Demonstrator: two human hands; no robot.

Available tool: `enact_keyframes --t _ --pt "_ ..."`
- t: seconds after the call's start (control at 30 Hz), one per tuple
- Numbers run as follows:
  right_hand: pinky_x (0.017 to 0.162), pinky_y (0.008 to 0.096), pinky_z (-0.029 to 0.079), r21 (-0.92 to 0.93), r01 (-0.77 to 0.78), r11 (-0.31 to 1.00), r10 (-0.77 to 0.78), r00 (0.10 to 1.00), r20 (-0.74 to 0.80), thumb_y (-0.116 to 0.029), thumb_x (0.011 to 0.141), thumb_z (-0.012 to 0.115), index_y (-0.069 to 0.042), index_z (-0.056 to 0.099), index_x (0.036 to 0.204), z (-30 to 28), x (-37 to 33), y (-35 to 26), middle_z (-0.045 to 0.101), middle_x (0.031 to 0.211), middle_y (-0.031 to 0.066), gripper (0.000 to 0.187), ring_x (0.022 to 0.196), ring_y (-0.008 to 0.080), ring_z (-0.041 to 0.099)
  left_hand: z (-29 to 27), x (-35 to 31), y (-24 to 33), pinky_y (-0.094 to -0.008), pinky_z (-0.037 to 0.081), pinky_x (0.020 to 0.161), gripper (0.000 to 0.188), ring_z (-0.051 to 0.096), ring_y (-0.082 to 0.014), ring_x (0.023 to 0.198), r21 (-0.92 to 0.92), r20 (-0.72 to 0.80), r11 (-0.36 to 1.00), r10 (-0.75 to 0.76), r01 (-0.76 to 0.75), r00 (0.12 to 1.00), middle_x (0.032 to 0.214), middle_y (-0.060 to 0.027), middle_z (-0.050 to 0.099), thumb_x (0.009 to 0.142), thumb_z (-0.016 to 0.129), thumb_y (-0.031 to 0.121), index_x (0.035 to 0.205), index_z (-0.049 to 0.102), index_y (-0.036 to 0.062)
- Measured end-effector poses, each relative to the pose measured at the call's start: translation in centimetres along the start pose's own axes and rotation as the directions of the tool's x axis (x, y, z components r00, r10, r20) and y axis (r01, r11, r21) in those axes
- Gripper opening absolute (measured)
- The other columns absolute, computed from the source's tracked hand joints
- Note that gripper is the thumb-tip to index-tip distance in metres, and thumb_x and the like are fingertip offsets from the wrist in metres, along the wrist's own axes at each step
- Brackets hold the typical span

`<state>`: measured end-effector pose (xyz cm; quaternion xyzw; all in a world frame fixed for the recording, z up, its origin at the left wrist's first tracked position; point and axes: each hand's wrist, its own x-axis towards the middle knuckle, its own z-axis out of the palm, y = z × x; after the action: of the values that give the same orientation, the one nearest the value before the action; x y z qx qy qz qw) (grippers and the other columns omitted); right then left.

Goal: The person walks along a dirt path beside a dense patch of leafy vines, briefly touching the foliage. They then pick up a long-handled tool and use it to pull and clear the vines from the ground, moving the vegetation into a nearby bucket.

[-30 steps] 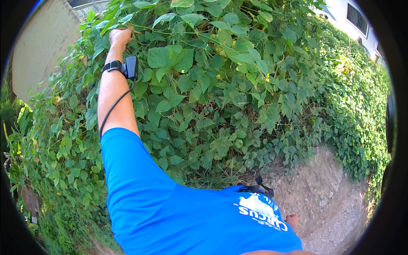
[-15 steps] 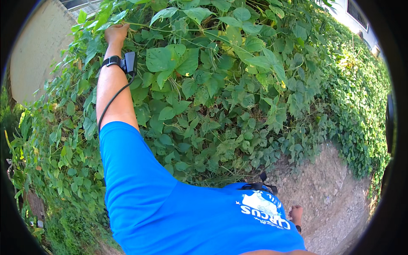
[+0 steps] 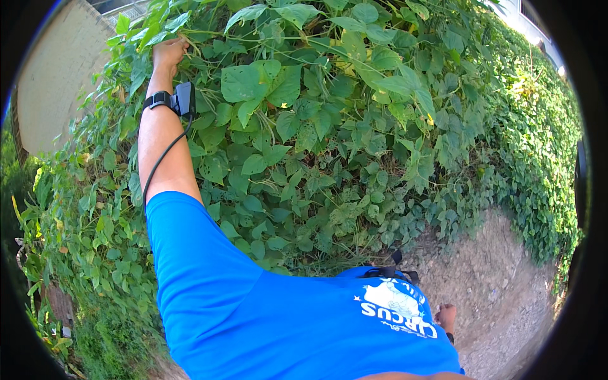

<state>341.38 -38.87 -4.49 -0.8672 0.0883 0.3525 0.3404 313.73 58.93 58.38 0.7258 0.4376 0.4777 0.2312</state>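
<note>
My left hand [image 3: 168, 54] reaches up into the leafy vine [image 3: 261, 88] at the upper left. Its fingers are closed among thin green stems, and leaves partly hide what lies between them. A strap with a small dark device [image 3: 183, 100] circles that wrist, and a black cable [image 3: 166, 155] runs from it toward the blue sleeve [image 3: 190, 234]. Slender green pods [image 3: 265, 123] hang under broad leaves to the right of this hand. Low on the right, beside my blue shirt, my right hand [image 3: 446, 315] hangs with curled fingers; whatever it may hold is hidden.
Dense foliage climbs in front of me and continues along the right side [image 3: 538, 139]. A pale wall panel [image 3: 60, 82] stands at the upper left. Bare, stony soil [image 3: 487, 266] slopes at the lower right. Part of a white building [image 3: 516, 14] shows at the upper right.
My left forearm has shifted slightly left, its fingers staying closed at nearly the same spot in the vine. My right hand remains low and curled. The foliage appears slightly shifted in view.
</note>
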Motion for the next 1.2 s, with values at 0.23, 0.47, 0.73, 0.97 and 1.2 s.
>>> enact_keyframes --t 0.23,0.47,0.73,0.97,1.2 --pt "0.038 0.0381 0.044 0.034 -0.003 0.999 0.005 0.999 -0.041 -0.011 0.095 0.061 0.006 0.061 0.089 0.4 -0.2 -1.0 0.062 0.057 0.0157 0.017 0.042 0.0245 0.059 0.0 1.2 -0.7 -0.0298 0.047 0.06 0.03 0.059 -0.0138 0.064 0.086 -0.089 0.996 0.036 -0.028 0.995 0.083 -0.0067 0.072 0.084 0.079 0.023 0.1 0.076 -0.0019" --pt "0.038 0.0378 0.044 0.006 0.014 1.0 -0.014 1.0 0.004 -0.012 0.096 0.06 0.006 0.062 0.089 0.7 -0.9 -0.8 0.062 0.057 0.0155 0.019 0.042 0.0242 0.059 1.3 0.7 -0.2 -0.026 0.04 0.051 0.026 0.052 -0.009 0.057 0.217 -0.157 0.976 0.069 -0.034 0.985 0.08 -0.0023 0.069 0.081 0.08 0.021 0.099 0.075 0.0029" --pt "0.04 0.0366 0.047 -0.005 -0.062 0.998 0.062 0.998 0.002 -0.016 0.1 0.058 0.007 0.062 0.094 0.7 -1.4 -1.2 0.061 0.056 0.0151 0.024 0.045 0.0237 0.062 1.9 2.5 -1.7 -0.0329 0.053 0.076 0.029 0.068 -0.0188 0.08 0.108 -0.176 0.99 0.11 -0.092 0.978 0.087 -0.0111 0.074 0.074 0.082 0.019 0.093 0.075 -0.0018" --pt "0.038 0.039 0.045 0.013 -0.024 1.0 0.024 1.0 0.015 -0.011 0.095 0.06 0.007 0.062 0.092 1.1 -1.1 -0.6 0.062 0.057 0.0168 0.018 0.041 0.0255 0.059 0.8 1.3 -1.8 -0.0313 0.053 0.076 0.032 0.069 -0.0168 0.081 0.024 -0.117 0.994 0.11 -0.108 0.987 0.091 -0.0109 0.075 0.079 0.079 0.023 0.1 0.076 -0.0018" --pt "0.037 0.0389 0.045 0.023 0.02 1.0 -0.02 1.0 -0.024 -0.009 0.095 0.058 0.006 0.061 0.091 1.2 0.0 -0.8 0.061 0.058 0.0163 0.016 0.042 0.0256 0.06 1.1 1.2 -1.8 -0.0335 0.053 0.076 0.034 0.069 -0.0187 0.08 0.177 -0.123 0.98 0.117 -0.094 0.986 0.09 -0.0106 0.075 0.079 0.08 0.026 0.099 0.076 -0.0005"
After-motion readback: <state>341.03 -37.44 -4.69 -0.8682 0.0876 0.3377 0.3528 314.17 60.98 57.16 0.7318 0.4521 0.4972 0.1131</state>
